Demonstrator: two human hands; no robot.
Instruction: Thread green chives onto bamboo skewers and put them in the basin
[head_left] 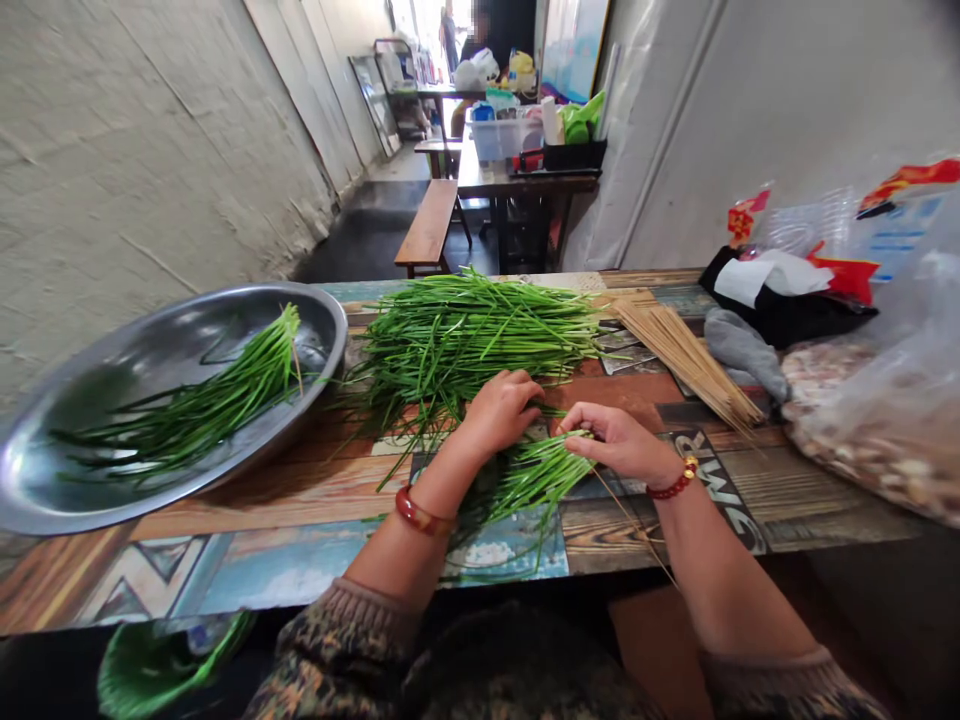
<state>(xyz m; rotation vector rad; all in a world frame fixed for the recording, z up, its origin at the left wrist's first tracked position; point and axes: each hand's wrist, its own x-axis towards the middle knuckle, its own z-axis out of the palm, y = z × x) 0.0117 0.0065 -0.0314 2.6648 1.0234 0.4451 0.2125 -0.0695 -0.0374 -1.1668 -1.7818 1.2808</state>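
My right hand (619, 440) is closed on the pale stem ends of a small bunch of green chives (536, 475). A thin bamboo skewer (626, 515) runs from under that hand down toward the table's front edge. Left of it, my left hand (504, 408) has its fingers curled in, with a bit of green at the fingertips. Behind both hands lies a large pile of loose chives (480, 335). In the steel basin (97, 350) on the left rests another bunch of chives (217, 400), with a skewer across its stem ends.
Many bamboo skewers (690, 365) lie at the right of the pile. Beyond them are a grey cloth-like bundle (742, 345) and a big clear bag (870, 420) of pale pieces. A green bag (161, 665) hangs below the table's front left. Farther off stands a wooden bench (431, 220).
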